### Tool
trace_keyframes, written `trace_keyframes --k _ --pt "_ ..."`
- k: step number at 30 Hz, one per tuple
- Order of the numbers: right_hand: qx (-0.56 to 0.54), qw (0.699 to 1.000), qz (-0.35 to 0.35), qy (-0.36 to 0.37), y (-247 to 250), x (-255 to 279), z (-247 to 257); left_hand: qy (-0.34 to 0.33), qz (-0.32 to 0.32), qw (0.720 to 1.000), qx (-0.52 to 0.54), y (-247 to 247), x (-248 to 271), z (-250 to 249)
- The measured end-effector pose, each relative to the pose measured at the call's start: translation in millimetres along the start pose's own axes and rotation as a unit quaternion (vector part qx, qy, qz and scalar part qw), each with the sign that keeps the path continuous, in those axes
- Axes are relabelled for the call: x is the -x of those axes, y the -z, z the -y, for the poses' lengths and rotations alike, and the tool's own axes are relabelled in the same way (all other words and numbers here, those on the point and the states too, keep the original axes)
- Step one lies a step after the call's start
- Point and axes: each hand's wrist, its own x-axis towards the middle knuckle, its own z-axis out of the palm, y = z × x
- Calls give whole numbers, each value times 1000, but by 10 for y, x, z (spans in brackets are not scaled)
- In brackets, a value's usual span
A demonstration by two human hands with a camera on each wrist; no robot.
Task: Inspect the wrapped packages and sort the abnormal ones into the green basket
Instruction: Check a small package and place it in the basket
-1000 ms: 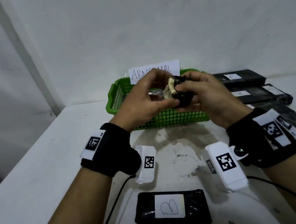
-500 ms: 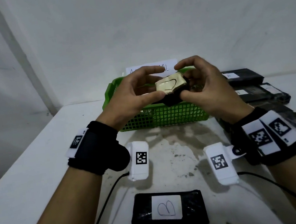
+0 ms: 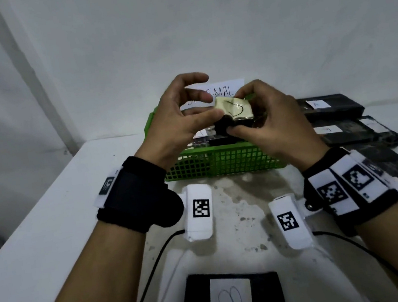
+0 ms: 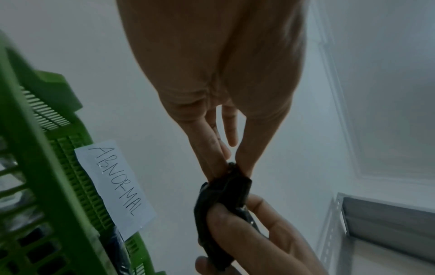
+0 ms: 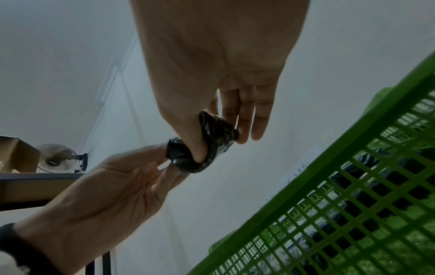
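I hold a small black-wrapped package (image 3: 235, 114) with a yellowish label above the green basket (image 3: 222, 163). My left hand (image 3: 183, 117) pinches its left end between thumb and a finger, the other fingers raised. My right hand (image 3: 264, 114) grips the right end with thumb underneath. In the left wrist view the black package (image 4: 221, 201) sits between the left fingertips (image 4: 219, 163) and the right hand (image 4: 247, 232). In the right wrist view the package (image 5: 207, 147) is crumpled around my right thumb. The basket carries a paper sign reading ABNORMAL (image 4: 115, 186) and holds black packages.
A black package labelled B (image 3: 232, 296) lies on the white table near the front edge. Several more black labelled packages (image 3: 334, 107) are laid out to the right of the basket. A white wall stands close behind. Cables trail from both wrist cameras.
Both hands with the package have stayed over the basket. The package has been turned so its yellowish label faces up, and my left fingers have lifted off its top.
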Motion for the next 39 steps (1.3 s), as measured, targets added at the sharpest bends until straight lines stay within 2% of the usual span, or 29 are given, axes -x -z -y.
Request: trace_keyframes --k 3,5,7,9,11,15,20,23,25,31,35,39 --pt "17 1000 11 16 9 -198 -32 -3 18 1000 5 42 -134 18" --pt "60 996 58 33 33 -397 -111 9 16 1000 -11 93 -262 92" --pt "122 984 123 48 66 -600 -211 22 2 997 -72 141 -346 171" --pt "189 961 193 68 83 -846 -309 32 1 989 -147 218 -406 267" --pt "242 933 254 84 81 -1078 -407 41 28 978 -203 300 -423 391" --pt "290 873 388 61 -9 -1430 -560 50 94 952 -288 429 -405 635" --pt "320 810 485 83 -373 -1631 -667 64 151 917 -363 401 -460 839" --pt "334 763 544 97 -590 -1663 -711 72 170 910 -370 427 -489 893" --pt "353 733 571 110 -680 -1663 -752 72 175 910 -370 441 -497 900" --pt "371 688 616 96 -709 -1663 -796 65 188 905 -377 418 -495 890" --pt "343 696 630 36 -753 -1634 -823 59 189 902 -384 408 -497 893" --pt "346 691 632 52 -818 -1617 -794 72 191 894 -400 378 -494 884"
